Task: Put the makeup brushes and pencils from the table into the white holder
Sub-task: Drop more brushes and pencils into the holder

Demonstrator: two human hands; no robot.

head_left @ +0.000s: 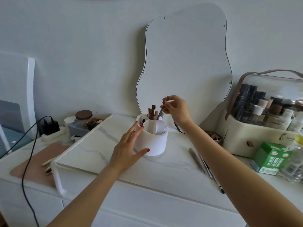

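Head view: white holder (153, 139) stands on marble-look table top (101, 151), just in front of wavy mirror (185, 63) on the wall. Holder has several compartments; brushes (151, 113) stick up from the back ones.

L hand (129, 148) rests against holder's left side, fingers straight and spread, thumb at its lower front, fingertips near rim; not curled round it. R hand (176, 108) is above holder's back-right, thumb + fingers pinching a thin pencil (162, 110), tilted, lower end inside a back compartment.

Right of holder, still on the table: a taupe pencil (196, 159) w/ a darker thin one (213, 176) beside it, partly hidden under R forearm.

Further right of holder: cream organiser w/ clear domed lid (265, 115), bottles and tubes inside, labels too blurred to read. In front of it a green carton (270, 158) w/ white writing, not legible, touching a clear bottle (295, 159).

Left of holder: white raised rail (57, 174) at the top's edge, pink mat (32, 163) w/ wooden sticks (48, 166), jar w/ brown lid (83, 117), black charger (50, 126) on a power strip, black cable (27, 169) running down toward the camera.
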